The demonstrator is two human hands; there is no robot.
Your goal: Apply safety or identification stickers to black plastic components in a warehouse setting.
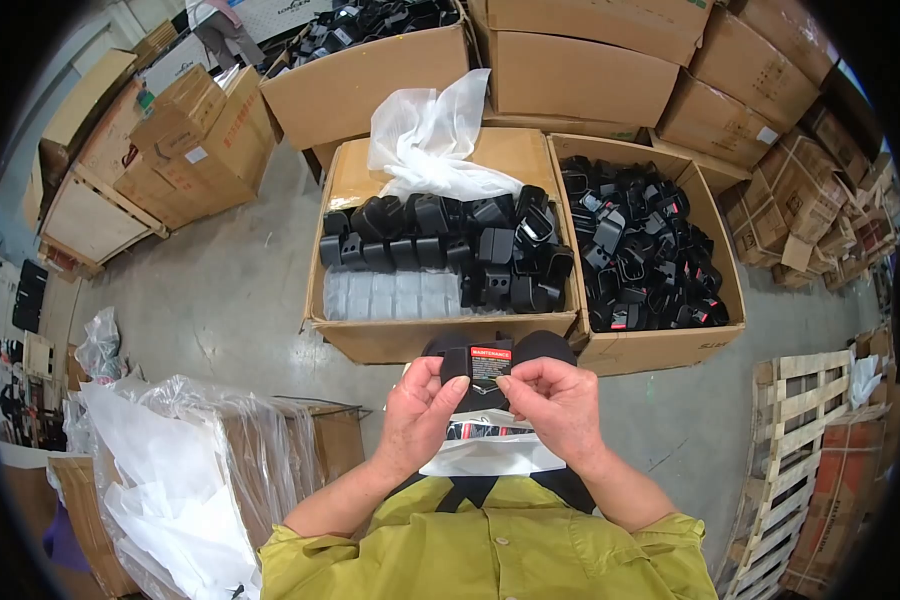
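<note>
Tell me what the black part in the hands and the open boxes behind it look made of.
Black moulded part with red label: likely plastic, matte with slight sheen on its smooth curved edges. Open brown boxes: corrugated cardboard, dull brown, with folded flaps. Both hands, left and right, pinch the part.

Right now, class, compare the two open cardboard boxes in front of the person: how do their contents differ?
The left box holds black parts in neat rows on clear trays, with a white plastic bag bunched at its back. The right box holds black parts heaped loosely, filling it. Both are open brown cartons on the floor.
</note>
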